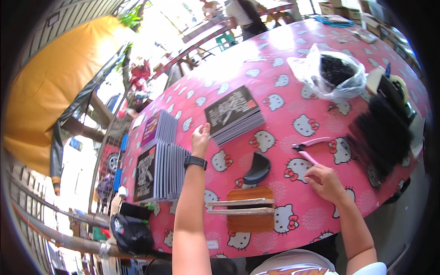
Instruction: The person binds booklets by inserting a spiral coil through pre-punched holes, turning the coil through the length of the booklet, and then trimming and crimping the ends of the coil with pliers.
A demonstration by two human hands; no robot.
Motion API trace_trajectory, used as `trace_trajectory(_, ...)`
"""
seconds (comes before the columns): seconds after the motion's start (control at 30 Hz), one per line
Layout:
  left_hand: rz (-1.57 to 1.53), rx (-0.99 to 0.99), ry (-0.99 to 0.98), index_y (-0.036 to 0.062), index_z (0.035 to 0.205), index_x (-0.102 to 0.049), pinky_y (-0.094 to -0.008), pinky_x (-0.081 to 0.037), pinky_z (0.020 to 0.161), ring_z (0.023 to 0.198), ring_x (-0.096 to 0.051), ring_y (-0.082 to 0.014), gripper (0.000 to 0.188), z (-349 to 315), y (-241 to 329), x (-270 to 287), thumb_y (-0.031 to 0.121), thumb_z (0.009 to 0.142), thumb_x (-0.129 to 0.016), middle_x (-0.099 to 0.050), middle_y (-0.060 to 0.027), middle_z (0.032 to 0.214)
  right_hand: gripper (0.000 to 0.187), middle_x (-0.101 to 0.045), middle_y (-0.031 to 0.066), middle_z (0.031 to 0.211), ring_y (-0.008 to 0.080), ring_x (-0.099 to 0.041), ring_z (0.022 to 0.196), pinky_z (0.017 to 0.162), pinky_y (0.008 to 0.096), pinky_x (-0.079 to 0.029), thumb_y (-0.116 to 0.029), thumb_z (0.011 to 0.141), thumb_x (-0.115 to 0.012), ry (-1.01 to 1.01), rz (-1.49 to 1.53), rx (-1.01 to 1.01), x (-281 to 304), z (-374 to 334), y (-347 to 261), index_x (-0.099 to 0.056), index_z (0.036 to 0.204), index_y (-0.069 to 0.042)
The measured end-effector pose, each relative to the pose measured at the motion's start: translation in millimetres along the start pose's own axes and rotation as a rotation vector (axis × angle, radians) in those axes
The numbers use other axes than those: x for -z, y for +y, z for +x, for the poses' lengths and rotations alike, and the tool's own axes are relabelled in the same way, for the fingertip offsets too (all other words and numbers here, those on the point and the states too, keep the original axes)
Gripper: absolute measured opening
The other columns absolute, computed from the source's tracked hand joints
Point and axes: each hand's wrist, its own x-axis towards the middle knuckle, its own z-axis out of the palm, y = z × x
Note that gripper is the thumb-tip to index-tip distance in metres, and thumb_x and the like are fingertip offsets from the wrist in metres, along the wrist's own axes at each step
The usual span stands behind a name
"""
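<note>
My left hand (200,140) is at the near left corner of a stack of black-covered books (233,113), its fingertips at the stack's edge; whether they press on it I cannot tell. Its fingers are partly bent, with nothing seen in them. Just below a pair of pink-handled cutting pliers (308,155) is my right hand (326,182), loosely curled and apparently holding nothing. The pliers lie with their handles spread. Between my arms sit a black curved pad (257,168) and a brown wooden board (250,224) with two pale strips across it.
Left of my arm stand a larger black-covered stack (160,174) and a purple-covered one (158,129). A bundle of black strands (382,137) lies right, below a plastic bag (316,73) of black strands. A black bag (133,233) is at the left. People (245,18) are farther back.
</note>
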Motion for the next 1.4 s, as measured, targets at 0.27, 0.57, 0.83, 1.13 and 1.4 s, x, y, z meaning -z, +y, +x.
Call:
trace_trajectory(0.27,0.159,-0.077,0.218,-0.0032,0.095,-0.064,-0.0306,-0.052,0.064,0.072,-0.065,-0.0182,0.029,12,-24,4,0.015,0.075,-0.074,-0.068,-0.0149,0.085,0.010,-0.061,0.0138,0.079,0.0243,-0.063,0.070,0.062,0.0329,-0.050,-0.008,0.079,-0.064,0.037,-0.015,0.041,4,1,9,-0.061,0.085,0.000)
trace_trajectory(0.57,-0.673,-0.189,0.165,0.0000,0.105,-0.050,-0.0287,-0.053,0.072,0.087,-0.060,-0.0152,0.020,-139,94,63,-0.003,0.086,-0.056,-0.058,-0.0092,0.104,0.024,-0.063,0.0034,0.088,0.0095,-0.058,0.073,0.066,0.0231,-0.045,-0.009,0.081,-0.066,0.077,0.520,-0.095,-19,7,-31,-0.060,0.104,-0.003)
trace_trajectory(0.83,-0.890,-0.282,0.026,0.0010,0.112,-0.049,-0.0317,-0.045,0.088,0.101,-0.055,-0.0144,0.031,-239,81,75,-0.003,0.083,-0.059,-0.057,-0.0089,0.111,0.023,-0.062,0.0067,0.081,0.0182,-0.058,0.070,0.062,0.0277,-0.045,-0.012,0.076,-0.072,0.027,0.286,0.293,-36,-5,-76,-0.062,0.095,-0.003)
trace_trajectory(1.13,-0.596,-0.232,0.129,-0.0009,0.119,-0.051,-0.0271,-0.040,0.084,0.092,-0.051,-0.0118,0.045,-253,51,77,0.000,0.077,-0.068,-0.057,-0.0036,0.105,0.017,-0.052,0.0085,0.066,0.0248,-0.051,0.059,0.054,0.0339,-0.041,-0.012,0.074,-0.072,0.115,0.106,0.441,-43,7,-73,-0.059,0.079,-0.002)
trace_trajectory(1.4,-0.510,-0.254,0.125,0.0033,0.092,-0.053,-0.0269,-0.040,0.082,0.086,-0.050,-0.0105,0.021,-245,28,82,-0.001,0.076,-0.067,-0.057,-0.0019,0.091,0.015,-0.056,0.0111,0.075,0.0272,-0.057,0.070,0.063,0.0367,-0.045,-0.012,0.076,-0.069,-0.094,0.064,0.391,-41,1,-54,-0.063,0.087,-0.005)
